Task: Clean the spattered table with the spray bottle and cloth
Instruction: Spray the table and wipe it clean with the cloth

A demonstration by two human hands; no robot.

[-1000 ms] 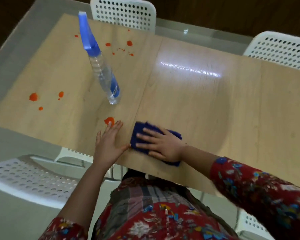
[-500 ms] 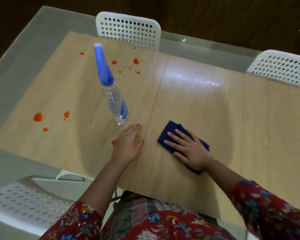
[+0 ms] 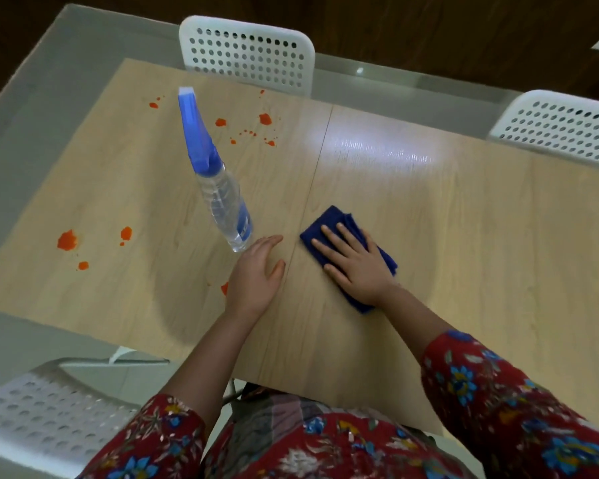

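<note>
A clear spray bottle [image 3: 222,191] with a blue trigger head stands upright on the wooden table [image 3: 464,243]. My left hand [image 3: 255,274] lies flat on the table just right of the bottle's base, partly covering an orange spot [image 3: 224,288]. My right hand [image 3: 355,266] presses with straight fingers on a folded dark blue cloth [image 3: 329,219]. More orange spatters sit at the left [image 3: 67,240] and at the far side [image 3: 265,118].
Two white perforated chairs stand at the far side [image 3: 246,53] and far right [image 3: 561,126], another at the near left [image 3: 38,409]. A grey floor surrounds the table. The table's right half carries a bright light reflection.
My right hand has slid the cloth to the right, away from the near edge. My left hand has moved onto the orange spot beside the bottle. The camera view has shifted.
</note>
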